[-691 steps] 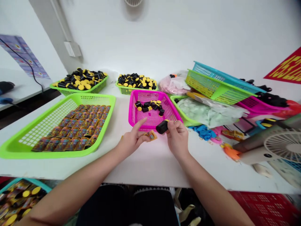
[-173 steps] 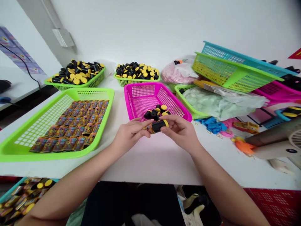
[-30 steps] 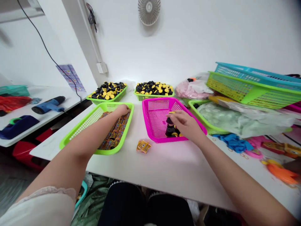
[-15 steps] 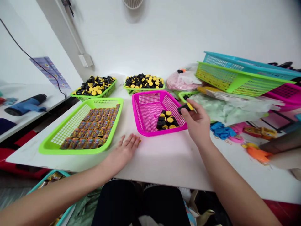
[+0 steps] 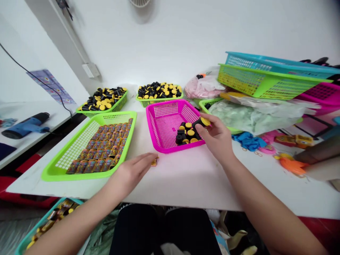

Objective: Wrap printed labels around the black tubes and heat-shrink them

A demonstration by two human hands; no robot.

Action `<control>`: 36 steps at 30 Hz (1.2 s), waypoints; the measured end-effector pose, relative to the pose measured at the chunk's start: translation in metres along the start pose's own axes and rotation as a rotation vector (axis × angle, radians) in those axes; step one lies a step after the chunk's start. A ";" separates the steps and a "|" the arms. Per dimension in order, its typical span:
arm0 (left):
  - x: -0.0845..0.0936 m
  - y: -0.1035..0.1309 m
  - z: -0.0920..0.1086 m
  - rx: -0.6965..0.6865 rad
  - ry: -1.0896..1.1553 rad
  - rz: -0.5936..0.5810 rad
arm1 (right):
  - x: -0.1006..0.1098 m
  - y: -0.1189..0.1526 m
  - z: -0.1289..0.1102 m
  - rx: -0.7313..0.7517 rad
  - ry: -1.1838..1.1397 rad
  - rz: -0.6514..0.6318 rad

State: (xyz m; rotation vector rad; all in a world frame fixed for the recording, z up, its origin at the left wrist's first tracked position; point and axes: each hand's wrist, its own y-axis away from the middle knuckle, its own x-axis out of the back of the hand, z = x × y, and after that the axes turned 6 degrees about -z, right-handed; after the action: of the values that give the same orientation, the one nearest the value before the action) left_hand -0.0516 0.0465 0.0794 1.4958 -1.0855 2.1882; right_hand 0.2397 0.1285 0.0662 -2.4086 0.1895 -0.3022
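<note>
Wall [image 5: 186, 35]: white
Bench [image 5: 180, 180]: white
Left hand [image 5: 132, 171]: at wrapper [image 5: 154, 162], grip unclear
Right hand [image 5: 217, 140]: holding tube [image 5: 200, 122], pink basket's [image 5: 150, 125] right edge

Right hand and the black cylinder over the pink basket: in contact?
Touching. The head view shows the right hand pinching the black cylinder by its yellow-capped end, above the right side of the pink basket.

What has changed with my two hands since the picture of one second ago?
The left hand has come out of the green basket, moving right and nearer to you, to the orange wrapper on the table. The right hand, holding a black and yellow piece, has moved right, to the pink basket's right side. The baskets stayed in place.
</note>
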 end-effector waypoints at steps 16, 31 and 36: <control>-0.058 -0.069 0.001 0.324 0.674 0.239 | -0.016 0.019 -0.013 -0.160 -0.352 -0.215; -0.053 -0.073 0.007 0.283 0.759 0.219 | -0.014 0.025 -0.013 -0.169 -0.168 -0.249; -0.059 -0.075 0.007 0.248 0.868 0.237 | -0.013 0.023 -0.010 -0.192 -0.055 -0.276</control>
State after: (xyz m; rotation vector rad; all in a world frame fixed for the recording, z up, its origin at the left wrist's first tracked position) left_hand 0.0234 0.1029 0.0605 0.3444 -0.7138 2.7653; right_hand 0.2238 0.1077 0.0556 -2.6320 -0.1472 -0.3564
